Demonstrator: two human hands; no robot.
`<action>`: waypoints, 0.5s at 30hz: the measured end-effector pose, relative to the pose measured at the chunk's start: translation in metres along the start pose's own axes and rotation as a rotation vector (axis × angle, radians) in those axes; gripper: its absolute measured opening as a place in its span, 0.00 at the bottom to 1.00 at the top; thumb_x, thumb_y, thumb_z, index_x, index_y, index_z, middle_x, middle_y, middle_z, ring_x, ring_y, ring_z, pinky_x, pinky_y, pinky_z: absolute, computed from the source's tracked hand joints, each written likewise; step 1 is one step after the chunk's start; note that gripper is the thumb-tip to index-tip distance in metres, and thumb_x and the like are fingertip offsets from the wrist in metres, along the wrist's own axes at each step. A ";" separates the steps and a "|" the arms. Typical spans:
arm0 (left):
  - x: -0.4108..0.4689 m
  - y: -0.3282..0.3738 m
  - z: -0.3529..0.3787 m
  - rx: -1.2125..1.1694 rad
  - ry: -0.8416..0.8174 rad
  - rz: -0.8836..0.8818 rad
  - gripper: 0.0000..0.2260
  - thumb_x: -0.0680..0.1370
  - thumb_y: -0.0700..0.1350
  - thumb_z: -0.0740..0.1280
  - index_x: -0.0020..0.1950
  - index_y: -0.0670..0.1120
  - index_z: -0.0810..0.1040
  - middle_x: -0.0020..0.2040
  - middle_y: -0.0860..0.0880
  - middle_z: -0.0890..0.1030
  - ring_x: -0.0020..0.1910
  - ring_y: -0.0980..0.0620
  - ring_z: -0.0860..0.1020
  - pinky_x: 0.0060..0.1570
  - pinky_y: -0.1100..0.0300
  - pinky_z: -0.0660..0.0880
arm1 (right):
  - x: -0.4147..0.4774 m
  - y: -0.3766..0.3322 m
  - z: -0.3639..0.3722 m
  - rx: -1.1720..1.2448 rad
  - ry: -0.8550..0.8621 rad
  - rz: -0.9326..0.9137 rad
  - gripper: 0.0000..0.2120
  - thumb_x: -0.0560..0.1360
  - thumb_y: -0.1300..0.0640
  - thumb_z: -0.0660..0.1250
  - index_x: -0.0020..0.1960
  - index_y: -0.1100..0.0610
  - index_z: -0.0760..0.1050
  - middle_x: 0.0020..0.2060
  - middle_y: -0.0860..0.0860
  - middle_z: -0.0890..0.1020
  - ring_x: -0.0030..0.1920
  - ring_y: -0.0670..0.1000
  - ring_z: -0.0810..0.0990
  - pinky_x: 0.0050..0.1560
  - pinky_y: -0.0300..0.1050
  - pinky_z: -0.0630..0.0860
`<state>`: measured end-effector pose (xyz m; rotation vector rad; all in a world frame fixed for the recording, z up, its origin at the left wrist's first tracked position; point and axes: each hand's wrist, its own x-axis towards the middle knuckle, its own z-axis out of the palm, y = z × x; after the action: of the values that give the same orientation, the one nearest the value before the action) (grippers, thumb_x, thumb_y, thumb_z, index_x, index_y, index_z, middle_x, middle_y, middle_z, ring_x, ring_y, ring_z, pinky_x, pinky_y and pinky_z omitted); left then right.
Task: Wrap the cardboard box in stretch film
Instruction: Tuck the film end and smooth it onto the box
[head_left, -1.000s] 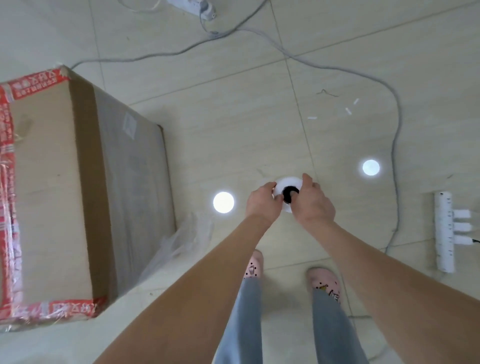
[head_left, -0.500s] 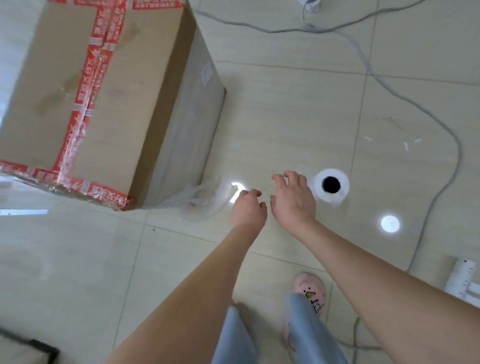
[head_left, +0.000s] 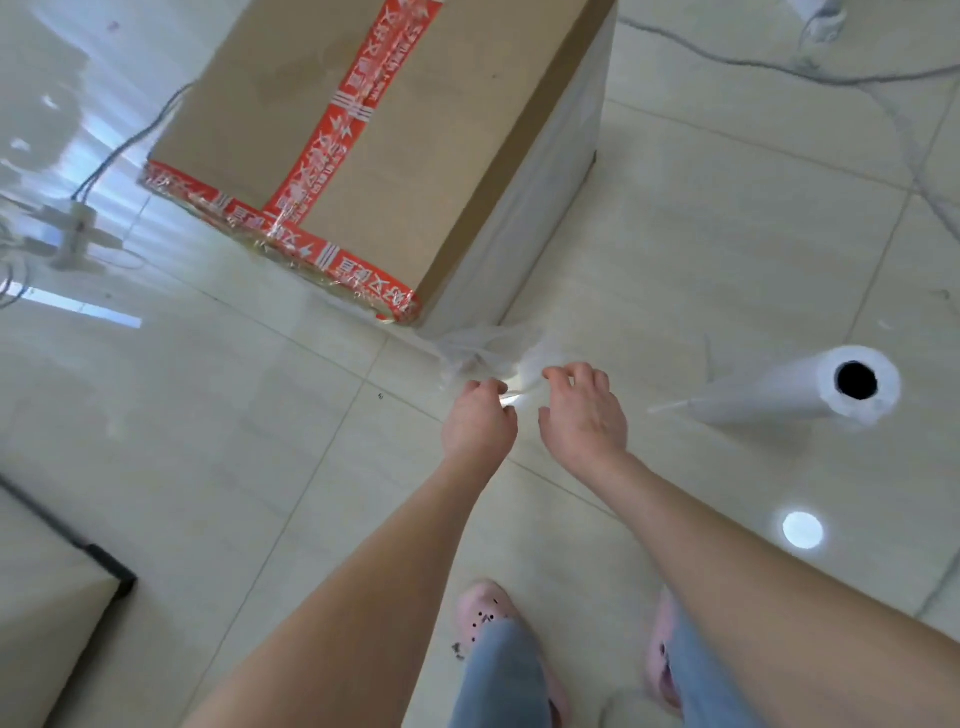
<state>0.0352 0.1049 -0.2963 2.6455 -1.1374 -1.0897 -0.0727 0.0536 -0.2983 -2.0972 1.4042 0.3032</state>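
Note:
The cardboard box (head_left: 374, 150), sealed with red printed tape, stands on the tiled floor at the top centre, and clear film covers its right side. A crumpled loose tail of stretch film (head_left: 480, 353) lies on the floor at the box's near corner. My left hand (head_left: 480, 421) is just below it, fingers curled and pinching a strand of the tail. My right hand (head_left: 584, 410) hovers beside it with bent fingers, its fingertips at the film's edge, holding nothing. The white stretch film roll (head_left: 831, 389) stands upright on the floor to the right, apart from both hands.
A white power strip (head_left: 72, 234) with cables lies on the floor at the left. Grey cables (head_left: 883, 78) run across the top right. A pale piece of furniture with a black foot (head_left: 111, 569) is at the lower left. My feet in pink shoes (head_left: 483, 613) are below.
Both hands let go of the roll, which now stands alone at the right. They moved left to the film tail at the box's corner, and the view swung towards the box.

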 end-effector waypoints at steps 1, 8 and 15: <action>0.004 -0.005 0.001 -0.025 0.014 -0.012 0.17 0.80 0.44 0.60 0.69 0.46 0.71 0.66 0.48 0.71 0.60 0.48 0.76 0.57 0.53 0.73 | 0.004 -0.007 0.006 -0.001 -0.005 -0.024 0.22 0.78 0.58 0.60 0.72 0.52 0.62 0.68 0.51 0.65 0.69 0.54 0.61 0.61 0.44 0.67; 0.034 -0.036 0.036 -0.195 0.186 -0.150 0.12 0.79 0.42 0.59 0.61 0.46 0.76 0.60 0.48 0.75 0.54 0.48 0.77 0.52 0.55 0.74 | 0.043 -0.014 0.047 -0.058 -0.037 -0.189 0.19 0.79 0.56 0.59 0.70 0.53 0.65 0.67 0.53 0.67 0.68 0.55 0.63 0.59 0.46 0.67; 0.100 -0.063 0.074 -0.450 0.410 -0.310 0.10 0.79 0.41 0.57 0.57 0.47 0.73 0.55 0.51 0.77 0.50 0.49 0.76 0.44 0.58 0.69 | 0.106 0.003 0.104 -0.080 0.063 -0.264 0.17 0.79 0.54 0.59 0.67 0.53 0.67 0.63 0.53 0.69 0.64 0.55 0.66 0.56 0.47 0.69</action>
<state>0.0750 0.1000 -0.4299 2.5443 -0.3647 -0.6764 -0.0174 0.0323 -0.4344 -2.3442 1.1475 0.1896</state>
